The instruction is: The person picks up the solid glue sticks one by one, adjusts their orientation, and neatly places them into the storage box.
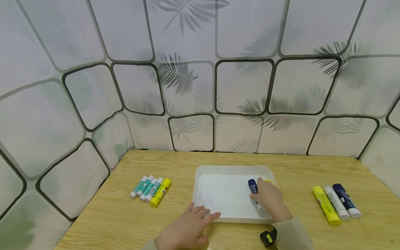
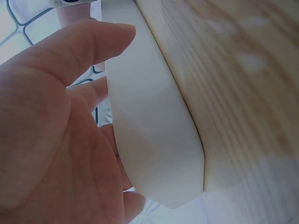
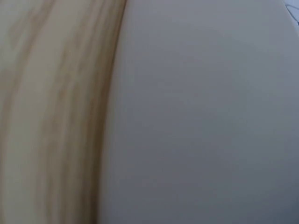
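A white tray point(image 1: 225, 194) sits on the wooden table. My right hand point(image 1: 269, 198) reaches over the tray's right side and grips glue sticks there, its thumb across the blue glue stick point(image 1: 252, 185). Past the knuckles shows the end of a yellow glue stick point(image 1: 267, 180); the rest is hidden under the hand. My left hand point(image 1: 189, 225) rests at the tray's near left corner, fingers spread and relaxed along the rim. In the left wrist view its thumb point(image 2: 103, 42) overlaps the tray's outer wall point(image 2: 149, 112) while the other fingers pass behind the rim.
Left of the tray lie several small green-and-white glue sticks point(image 1: 147, 187) beside a yellow one point(image 1: 160, 192). On the right lie a yellow glue stick point(image 1: 326, 205), a white one point(image 1: 336, 202) and a dark blue one point(image 1: 346, 200). A patterned curtain point(image 1: 193, 86) hangs behind the table.
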{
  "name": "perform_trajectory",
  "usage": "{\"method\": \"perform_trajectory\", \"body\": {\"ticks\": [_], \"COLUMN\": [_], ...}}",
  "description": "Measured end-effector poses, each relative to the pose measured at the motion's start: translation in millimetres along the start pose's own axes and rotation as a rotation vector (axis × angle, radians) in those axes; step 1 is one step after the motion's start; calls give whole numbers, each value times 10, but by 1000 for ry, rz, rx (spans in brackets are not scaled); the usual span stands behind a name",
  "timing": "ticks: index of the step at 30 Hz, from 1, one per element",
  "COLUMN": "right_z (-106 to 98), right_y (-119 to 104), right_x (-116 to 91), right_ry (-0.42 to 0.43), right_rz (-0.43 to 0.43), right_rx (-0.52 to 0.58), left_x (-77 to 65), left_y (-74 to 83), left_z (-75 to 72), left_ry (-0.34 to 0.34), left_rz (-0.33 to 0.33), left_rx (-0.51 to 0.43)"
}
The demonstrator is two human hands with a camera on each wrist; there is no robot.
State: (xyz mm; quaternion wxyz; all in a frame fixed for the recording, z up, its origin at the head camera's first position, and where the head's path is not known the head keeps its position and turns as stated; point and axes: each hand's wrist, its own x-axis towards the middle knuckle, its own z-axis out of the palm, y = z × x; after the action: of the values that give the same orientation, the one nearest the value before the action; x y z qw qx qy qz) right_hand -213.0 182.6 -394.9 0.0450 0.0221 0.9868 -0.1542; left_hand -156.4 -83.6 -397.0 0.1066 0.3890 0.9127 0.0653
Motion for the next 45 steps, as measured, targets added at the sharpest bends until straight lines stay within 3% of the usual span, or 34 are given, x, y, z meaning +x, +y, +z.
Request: {"method": "perform_trajectory", "body": {"ticks": [45], "right_z": [-28], "right_y": [-42], "right_x": [1], "right_ry": [19], "right_rz": [72], "right_rx": [-76], "left_x": [-3], "left_y": [-10], "left_z": [11], "left_ry": [20], "left_rz": [13], "left_rx": [14]}}
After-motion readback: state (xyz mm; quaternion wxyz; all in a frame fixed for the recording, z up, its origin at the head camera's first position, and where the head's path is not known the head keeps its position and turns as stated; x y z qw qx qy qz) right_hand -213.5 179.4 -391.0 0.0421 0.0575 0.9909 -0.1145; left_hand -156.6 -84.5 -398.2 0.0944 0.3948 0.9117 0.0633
